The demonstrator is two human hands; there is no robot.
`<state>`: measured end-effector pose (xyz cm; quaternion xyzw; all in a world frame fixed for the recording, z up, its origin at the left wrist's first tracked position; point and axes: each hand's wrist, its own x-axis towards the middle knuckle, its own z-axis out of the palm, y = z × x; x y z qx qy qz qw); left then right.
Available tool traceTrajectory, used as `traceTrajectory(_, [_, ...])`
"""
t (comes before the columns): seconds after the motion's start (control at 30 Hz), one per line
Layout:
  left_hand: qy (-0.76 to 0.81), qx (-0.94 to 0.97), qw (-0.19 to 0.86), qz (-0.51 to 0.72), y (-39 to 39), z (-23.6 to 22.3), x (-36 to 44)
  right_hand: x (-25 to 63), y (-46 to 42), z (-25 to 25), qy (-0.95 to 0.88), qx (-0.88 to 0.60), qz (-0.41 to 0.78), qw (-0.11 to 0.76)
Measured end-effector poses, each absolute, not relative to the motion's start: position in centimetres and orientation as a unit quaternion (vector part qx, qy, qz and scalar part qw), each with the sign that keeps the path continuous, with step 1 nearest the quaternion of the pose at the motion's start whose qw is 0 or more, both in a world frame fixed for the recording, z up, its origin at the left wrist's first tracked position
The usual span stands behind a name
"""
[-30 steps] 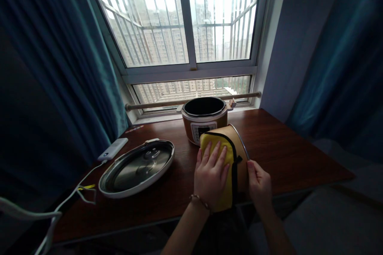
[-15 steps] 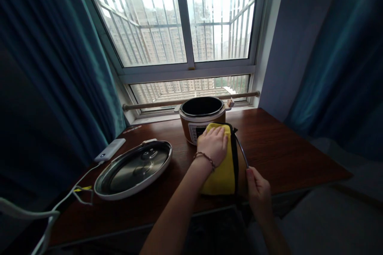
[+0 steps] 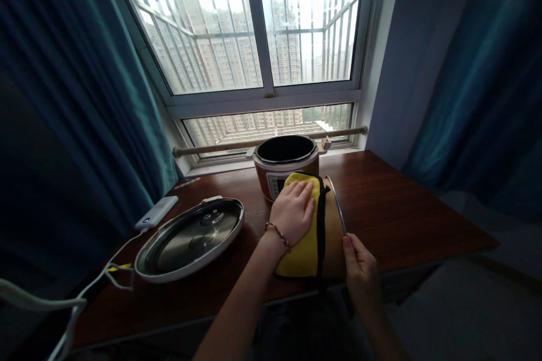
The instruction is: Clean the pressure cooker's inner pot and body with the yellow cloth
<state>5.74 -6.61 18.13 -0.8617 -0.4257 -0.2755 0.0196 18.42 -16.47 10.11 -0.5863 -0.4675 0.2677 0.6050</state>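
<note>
Two bare hands act on one tan cylindrical pot with a thin metal rim. The pot lies tilted on its side directly under the left hand and to the left of the right hand; its long axis runs roughly crosswise, with the rim at the right-hand end. Whether it rests on the dark reddish-brown wooden table cannot be told.

The left hand is nearer the pot's covered part: palm down, flattened over a yellow cloth with black edging, fingers extended and lying close together, forearm slanting up from below. The right hand is clamped on the rim, thumb uppermost, forearm rising from lower right.

Just beyond the left hand stands a brown-and-white electric cooker; to its left lies an oval-looking, white-rimmed glass lid.
</note>
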Motion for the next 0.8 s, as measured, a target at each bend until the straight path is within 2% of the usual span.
traceTrajectory(0.23, [-0.441,-0.818,0.164,-0.332,-13.2,13.4,8.4,18.0,-16.0,10.6,-0.439,-0.523,0.339,0.648])
traceTrajectory(0.37, [-0.459,-0.784,0.198,-0.368,-15.2,11.8,8.4,17.9,-16.1,11.3,-0.415,-0.469,0.427,0.652])
traceTrajectory(0.6, [-0.489,-0.781,0.133,-0.364,-13.8,13.5,5.8,16.7,-14.5,13.0,-0.396,-0.459,0.469,0.642])
traceTrajectory(0.8, [-0.547,-0.716,0.034,-0.433,-11.3,13.3,3.1,16.2,-13.7,13.3,-0.394,-0.462,0.467,0.643])
